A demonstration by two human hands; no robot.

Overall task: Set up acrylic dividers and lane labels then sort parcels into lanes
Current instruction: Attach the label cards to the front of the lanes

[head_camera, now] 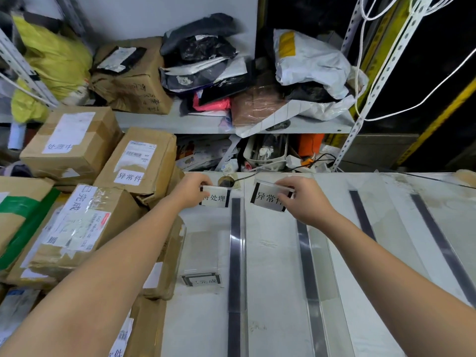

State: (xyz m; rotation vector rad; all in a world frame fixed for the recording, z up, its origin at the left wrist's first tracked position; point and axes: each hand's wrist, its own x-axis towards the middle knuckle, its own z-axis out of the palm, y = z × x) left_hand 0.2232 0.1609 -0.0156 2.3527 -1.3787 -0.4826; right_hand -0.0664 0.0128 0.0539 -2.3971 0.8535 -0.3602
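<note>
Parcels, a heap of taped brown cardboard boxes with white paper labels [85, 222], fill the floor left of the white tabletop [273, 266], where clear acrylic dividers on dark base strips [235, 253] run front to back and split the surface into lanes. At the far end, the left hand [192, 190] pinches a clear acrylic label stand printed 待处理 [215, 198] in the leftmost lane, while the right hand [301, 199] grips a second stand printed 异常件 [270, 197], tilted, over the next lane. Nearer the camera, a third label stand [202, 279] sits untouched in the leftmost lane.
</note>
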